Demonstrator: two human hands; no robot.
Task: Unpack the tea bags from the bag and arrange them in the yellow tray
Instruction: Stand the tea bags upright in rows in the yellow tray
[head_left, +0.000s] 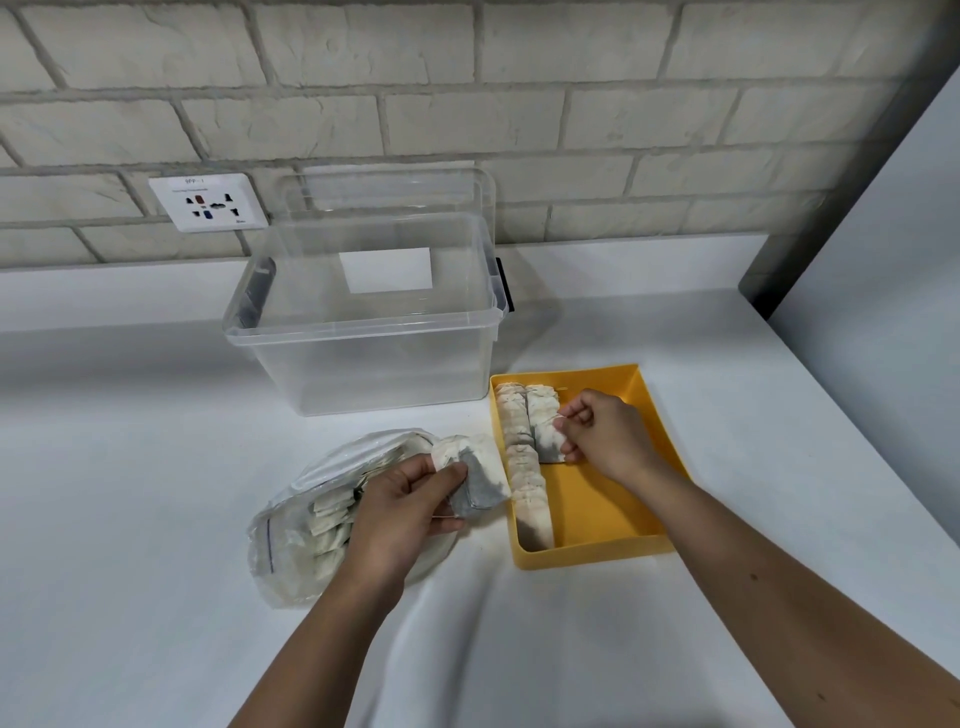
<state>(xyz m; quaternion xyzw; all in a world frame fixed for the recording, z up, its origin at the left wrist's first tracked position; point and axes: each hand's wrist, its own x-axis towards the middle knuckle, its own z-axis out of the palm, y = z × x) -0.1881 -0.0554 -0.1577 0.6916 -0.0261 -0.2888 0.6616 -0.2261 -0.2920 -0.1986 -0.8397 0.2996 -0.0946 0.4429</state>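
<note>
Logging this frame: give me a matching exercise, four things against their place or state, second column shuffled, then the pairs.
1. left hand
2. right hand
3. zip bag
4. clear tub

A. stands open near the wall
B. pinches tea bags inside the yellow tray
C. lies on the table with more of them inside
D. grips a tea-bag stack between zip bag and tray

Pairs: 1-D, 2-B, 3-C, 4-A
</note>
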